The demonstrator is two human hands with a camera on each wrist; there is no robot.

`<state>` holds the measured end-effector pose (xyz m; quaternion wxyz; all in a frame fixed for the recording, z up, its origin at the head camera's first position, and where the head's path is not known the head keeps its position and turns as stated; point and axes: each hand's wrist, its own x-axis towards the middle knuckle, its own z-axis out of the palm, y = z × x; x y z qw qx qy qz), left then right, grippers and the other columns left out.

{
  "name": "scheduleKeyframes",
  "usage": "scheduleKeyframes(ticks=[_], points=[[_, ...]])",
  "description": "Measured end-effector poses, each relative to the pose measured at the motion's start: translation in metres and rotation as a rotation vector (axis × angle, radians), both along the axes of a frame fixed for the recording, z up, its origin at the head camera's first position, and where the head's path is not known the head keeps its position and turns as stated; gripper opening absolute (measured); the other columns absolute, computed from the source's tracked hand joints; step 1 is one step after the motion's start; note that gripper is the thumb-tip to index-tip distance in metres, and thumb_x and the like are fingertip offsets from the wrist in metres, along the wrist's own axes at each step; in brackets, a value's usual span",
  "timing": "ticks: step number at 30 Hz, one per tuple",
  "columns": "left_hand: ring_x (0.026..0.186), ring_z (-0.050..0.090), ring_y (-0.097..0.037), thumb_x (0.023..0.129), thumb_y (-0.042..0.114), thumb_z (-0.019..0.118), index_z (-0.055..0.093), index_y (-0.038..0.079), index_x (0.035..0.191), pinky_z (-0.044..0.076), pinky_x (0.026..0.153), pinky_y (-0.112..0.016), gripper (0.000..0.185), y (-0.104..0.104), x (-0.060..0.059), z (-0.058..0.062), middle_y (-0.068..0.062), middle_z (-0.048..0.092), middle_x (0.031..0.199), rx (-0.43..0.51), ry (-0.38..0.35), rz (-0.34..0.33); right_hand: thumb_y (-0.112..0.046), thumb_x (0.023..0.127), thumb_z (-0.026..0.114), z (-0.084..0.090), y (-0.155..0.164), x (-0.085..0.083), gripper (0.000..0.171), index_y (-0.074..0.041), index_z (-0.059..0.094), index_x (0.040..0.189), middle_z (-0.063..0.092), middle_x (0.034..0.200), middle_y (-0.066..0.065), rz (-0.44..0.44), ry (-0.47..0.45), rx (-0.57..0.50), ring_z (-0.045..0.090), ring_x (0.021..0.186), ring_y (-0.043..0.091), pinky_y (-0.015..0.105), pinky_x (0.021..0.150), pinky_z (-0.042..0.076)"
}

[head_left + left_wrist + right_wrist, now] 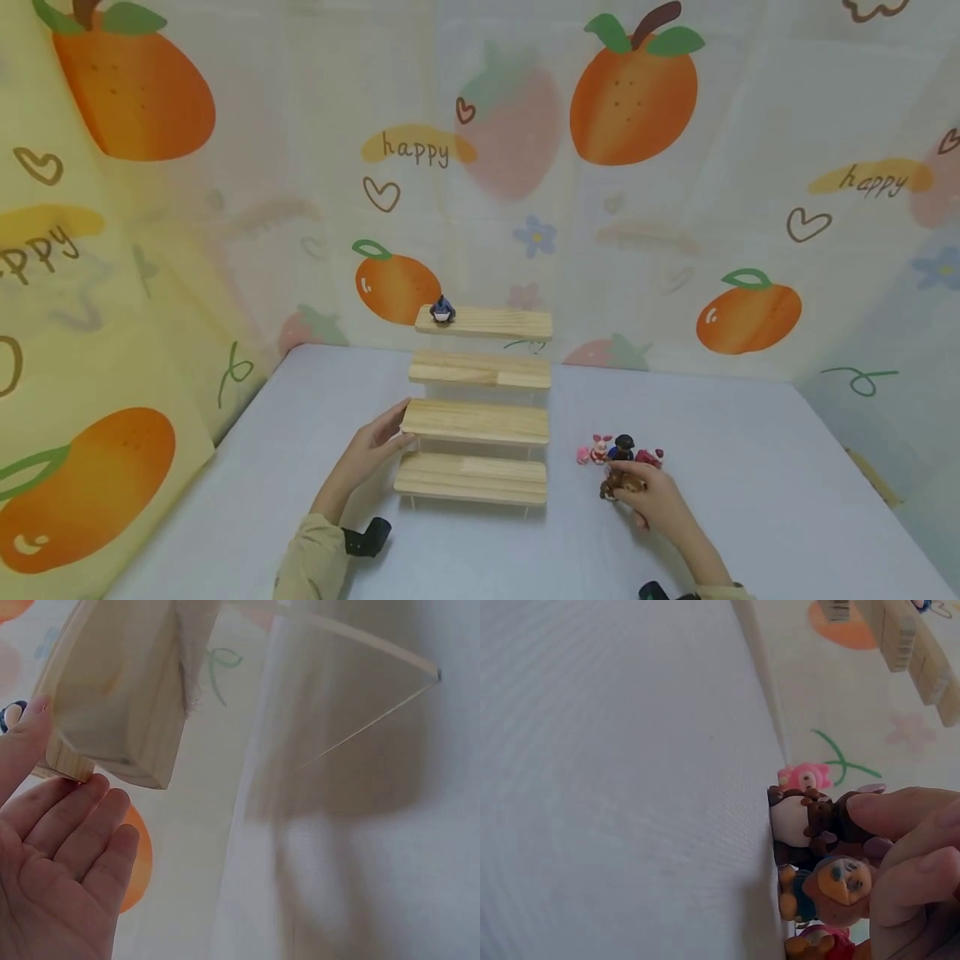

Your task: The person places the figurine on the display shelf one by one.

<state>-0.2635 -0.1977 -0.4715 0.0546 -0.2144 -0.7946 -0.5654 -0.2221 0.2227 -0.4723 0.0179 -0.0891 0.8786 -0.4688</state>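
A four-step wooden display stand (pixel 477 422) with clear side panels stands mid-table. A tiny blue figure (pixel 442 310) sits at the left end of its top step. My left hand (pixel 392 431) rests with straight fingers against the left end of the second step from the bottom. In the left wrist view the palm (pixel 64 859) lies open under the wooden step end (pixel 112 697). My right hand (pixel 628 485) pinches a small brown figure (pixel 613 487) at the near side of a cluster of small figures (pixel 621 450). Close up, the fingertips (pixel 900 825) curl round the brown figure (pixel 838 891).
The cluster holds a pink figure (pixel 804 778), a dark brown-and-white one (pixel 795 821) and a red-and-orange one (pixel 817 946). A white cloth (pixel 750 467) covers the table. Fruit-print curtains (pixel 637 167) close in the back and sides. A clear panel (pixel 352 697) hangs below the step.
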Motion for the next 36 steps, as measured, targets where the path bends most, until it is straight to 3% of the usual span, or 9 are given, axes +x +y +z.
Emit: scheduleKeyframes(ticks=[8, 12, 15, 21, 29, 36], points=[[0.124, 0.03, -0.033, 0.087, 0.013, 0.06, 0.031, -0.007, 0.134, 0.027, 0.101, -0.037, 0.059, 0.0, -0.002, -0.003, -0.021, 0.031, 0.137, 0.007, -0.006, -0.011, 0.002, 0.076, 0.066, -0.003, 0.004, -0.003, 0.03, 0.003, 0.06, 0.105, 0.058, 0.07, 0.005, 0.008, 0.032, 0.003, 0.042, 0.031, 0.007, 0.023, 0.028, 0.037], [0.125, 0.029, -0.035, 0.087, 0.008, 0.058, 0.03, -0.01, 0.133, 0.026, 0.101, -0.037, 0.057, 0.005, 0.007, 0.016, -0.024, 0.03, 0.137, -0.007, -0.04, -0.005, 0.002, 0.075, 0.067, -0.005, 0.003, -0.002, 0.026, 0.003, 0.062, 0.101, 0.058, 0.066, 0.005, 0.003, 0.027, -0.01, 0.042, 0.031, 0.007, 0.022, 0.027, 0.037], [0.124, 0.028, -0.038, 0.087, 0.001, 0.056, 0.029, -0.013, 0.132, 0.025, 0.101, -0.04, 0.055, 0.008, 0.011, 0.023, -0.027, 0.029, 0.136, -0.006, -0.052, -0.012, 0.001, 0.075, 0.068, -0.006, 0.002, -0.001, 0.028, 0.003, 0.062, 0.102, 0.057, 0.063, 0.006, -0.014, 0.008, -0.037, 0.041, 0.032, 0.007, 0.021, 0.027, 0.035], [0.125, 0.029, -0.034, 0.088, 0.007, 0.057, 0.03, -0.007, 0.135, 0.026, 0.101, -0.04, 0.056, 0.003, 0.001, 0.0, -0.022, 0.03, 0.137, 0.007, -0.046, -0.013, -0.003, 0.076, 0.07, -0.007, 0.003, 0.002, 0.031, 0.003, 0.061, 0.105, 0.058, 0.067, 0.007, -0.036, 0.01, -0.088, 0.041, 0.031, 0.007, 0.021, 0.028, 0.036], [0.124, 0.03, -0.034, 0.088, 0.012, 0.058, 0.031, -0.006, 0.135, 0.026, 0.101, -0.043, 0.057, 0.002, 0.001, 0.0, -0.022, 0.031, 0.137, 0.005, -0.025, -0.008, -0.006, 0.076, 0.071, -0.008, -0.002, 0.004, 0.029, 0.002, 0.062, 0.103, 0.059, 0.08, 0.01, -0.042, 0.07, -0.19, 0.039, 0.031, 0.006, 0.025, 0.026, 0.038], [0.124, 0.031, -0.034, 0.088, 0.01, 0.058, 0.031, -0.006, 0.135, 0.027, 0.101, -0.041, 0.057, 0.002, 0.001, -0.002, -0.022, 0.032, 0.137, 0.02, -0.016, -0.008, -0.002, 0.075, 0.07, -0.003, -0.014, 0.002, 0.034, 0.006, 0.057, 0.106, 0.059, 0.091, 0.014, -0.069, 0.017, -0.329, 0.04, 0.035, 0.009, 0.024, 0.029, 0.038]])
